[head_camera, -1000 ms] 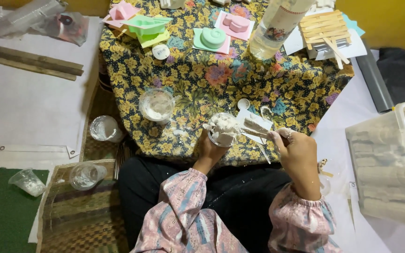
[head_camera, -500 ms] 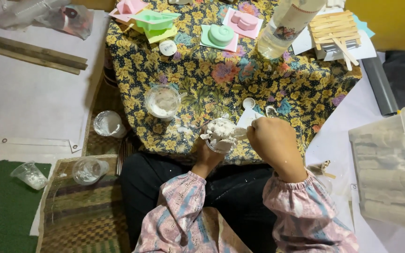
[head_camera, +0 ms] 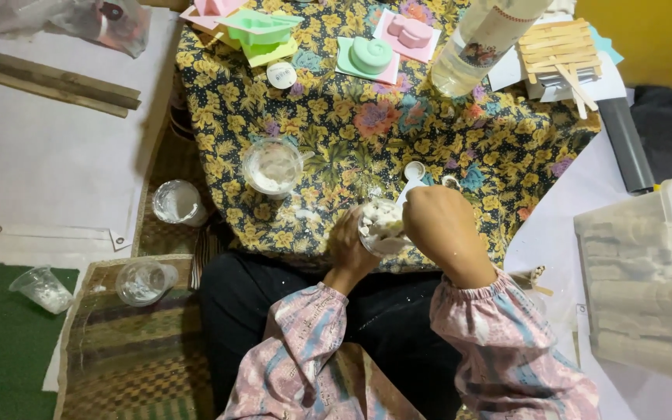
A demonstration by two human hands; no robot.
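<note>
A matt floral cloth covers the worktop. The small cup is clear glossy plastic holding chalky white lumps. At twelve o'clock stand smooth pastel moulds, rubbery-looking; at one o'clock a glossy clear bottle and pale raw wooden sticks. The sleeves are soft printed fabric.

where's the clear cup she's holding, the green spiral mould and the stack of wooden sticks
clear cup [head_camera: 381, 227], head view, on the white lumps showing through its wall
green spiral mould [head_camera: 371, 55], head view, on the middle of the spiral
stack of wooden sticks [head_camera: 555, 48], head view, on the top layer of sticks
</note>
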